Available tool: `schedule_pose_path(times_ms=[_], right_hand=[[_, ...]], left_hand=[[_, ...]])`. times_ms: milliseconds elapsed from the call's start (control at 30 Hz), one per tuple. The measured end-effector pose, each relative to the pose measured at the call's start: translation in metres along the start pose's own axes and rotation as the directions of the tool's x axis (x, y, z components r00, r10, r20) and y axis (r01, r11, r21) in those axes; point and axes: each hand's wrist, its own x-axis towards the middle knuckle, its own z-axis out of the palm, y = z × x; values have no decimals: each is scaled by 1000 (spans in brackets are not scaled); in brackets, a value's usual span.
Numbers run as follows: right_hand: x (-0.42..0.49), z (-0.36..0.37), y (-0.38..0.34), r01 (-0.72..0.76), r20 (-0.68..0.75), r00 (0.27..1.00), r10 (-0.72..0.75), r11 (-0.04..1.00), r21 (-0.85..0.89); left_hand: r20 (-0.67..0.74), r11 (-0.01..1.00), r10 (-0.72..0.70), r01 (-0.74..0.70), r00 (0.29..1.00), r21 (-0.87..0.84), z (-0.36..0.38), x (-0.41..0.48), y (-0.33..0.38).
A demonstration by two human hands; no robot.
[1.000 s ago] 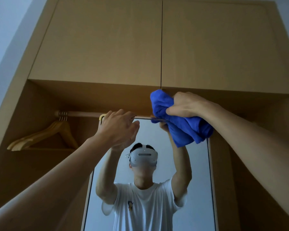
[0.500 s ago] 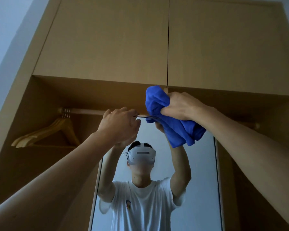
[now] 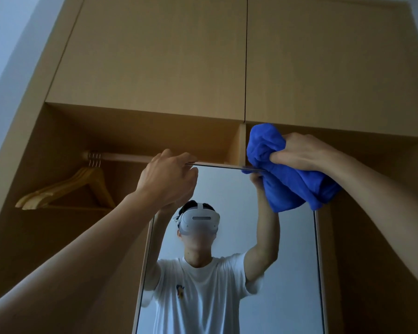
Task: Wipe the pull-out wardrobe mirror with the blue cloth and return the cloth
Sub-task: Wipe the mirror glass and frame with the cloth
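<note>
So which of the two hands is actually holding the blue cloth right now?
The right hand: it grips the bunched blue cloth at the mirror's top right corner. The left hand holds only the mirror's top edge.

Your blue cloth [image 3: 285, 179] looks soft and matt, bunched into thick folds; the mirror [image 3: 292, 273] is smooth, glossy glass with a thin metallic edge. The wardrobe [image 3: 155, 56] panels around you are matt, fine-grained wood finish. The hangers [image 3: 65, 189] look like lightly varnished wood, on a smooth wooden rail [image 3: 123, 157].
</note>
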Motion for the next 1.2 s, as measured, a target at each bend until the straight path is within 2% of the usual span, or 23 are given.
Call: schedule_pose_path(times_ms=[100, 233, 500, 633, 733, 833, 967, 1200], right_hand=[[2, 7, -22, 43, -9, 999, -43, 999, 12], [6, 18, -58, 98, -13, 995, -98, 995, 5], [15, 40, -128, 234, -41, 971, -234, 972, -5], [14, 41, -129, 252, -53, 967, -251, 968, 17], [13, 33, -115, 212, -42, 977, -211, 977, 25], [9, 27, -99, 146, -50, 988, -144, 989, 34], [5, 30, -96, 126, -59, 990, -125, 992, 22], [8, 42, -136, 206, -79, 976, -203, 978, 39]], left_hand=[[20, 999, -34, 34, 999, -23, -2, 0, 0], [35, 1000, 1, -2, 999, 26, -3, -5, -1], [43, 996, 6, -3, 999, -84, -9, -8, -16], [31, 993, -2, 6, 1000, -116, -8, -11, -23], [43, 991, 2, 3, 999, -135, -7, -12, -27], [76, 967, -13, 32, 997, -252, -4, -17, -32], [84, 915, -53, 82, 995, -395, -3, -27, -39], [148, 810, -111, 176, 983, -560, -6, -56, -37]])
